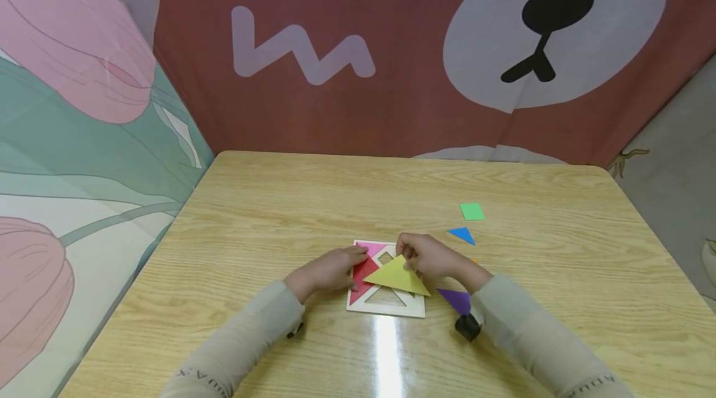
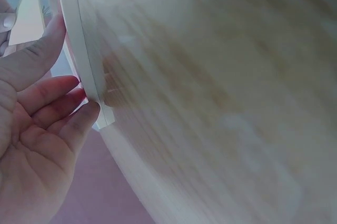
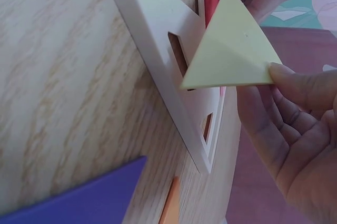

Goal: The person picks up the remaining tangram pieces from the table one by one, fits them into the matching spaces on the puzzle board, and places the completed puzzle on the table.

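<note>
A white puzzle board (image 1: 414, 309) with shaped cutouts lies on the table. A red triangle (image 1: 361, 276) and a pink piece (image 1: 369, 249) sit in its left and upper-left parts. My left hand (image 1: 329, 268) rests at the board's left side, fingertips and thumb touching it and the pieces there. Between thumb and fingers, my right hand (image 1: 436, 256) pinches a large yellow triangle (image 1: 393, 277) by one corner. That triangle is tilted above the board, as the right wrist view shows, and partly hides the cutouts.
Right of the board lie a purple triangle (image 1: 457, 301), a blue triangle (image 1: 463, 235) and, farther back, a green piece (image 1: 472, 211). An orange piece (image 3: 170, 205) is mostly hidden by the right arm in the head view. A printed curtain (image 1: 391, 112) hangs behind the table.
</note>
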{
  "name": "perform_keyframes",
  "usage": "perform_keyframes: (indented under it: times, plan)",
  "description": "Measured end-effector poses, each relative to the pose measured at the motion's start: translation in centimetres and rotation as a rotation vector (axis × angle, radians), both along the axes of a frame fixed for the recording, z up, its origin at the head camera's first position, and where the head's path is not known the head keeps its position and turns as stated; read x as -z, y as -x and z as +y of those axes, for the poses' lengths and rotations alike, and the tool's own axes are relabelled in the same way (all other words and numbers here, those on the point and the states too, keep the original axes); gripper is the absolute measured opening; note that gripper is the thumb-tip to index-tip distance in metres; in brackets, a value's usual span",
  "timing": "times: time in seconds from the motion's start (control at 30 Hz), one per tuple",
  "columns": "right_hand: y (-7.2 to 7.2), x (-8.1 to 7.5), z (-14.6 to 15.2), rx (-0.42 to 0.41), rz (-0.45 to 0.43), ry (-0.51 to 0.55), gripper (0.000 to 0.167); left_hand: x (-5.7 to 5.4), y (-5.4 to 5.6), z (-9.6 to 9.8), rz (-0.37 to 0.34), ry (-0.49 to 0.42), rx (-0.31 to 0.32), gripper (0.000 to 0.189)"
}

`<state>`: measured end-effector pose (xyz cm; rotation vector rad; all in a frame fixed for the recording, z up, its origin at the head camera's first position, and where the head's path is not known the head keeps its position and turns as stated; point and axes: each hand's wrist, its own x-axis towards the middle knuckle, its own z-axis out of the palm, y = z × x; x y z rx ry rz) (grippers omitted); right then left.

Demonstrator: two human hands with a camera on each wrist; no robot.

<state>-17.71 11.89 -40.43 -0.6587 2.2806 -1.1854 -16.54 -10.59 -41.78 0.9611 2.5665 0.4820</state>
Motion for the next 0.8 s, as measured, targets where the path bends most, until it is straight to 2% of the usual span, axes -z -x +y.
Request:
perform_keyframes:
  times: [0.8]
  plan:
    - [-0.6,0.44,-0.48,-0.087,0.038,-0.006,0.019,0.11,0.04,0.03,0.002,-0.02,-0.008,0.058]
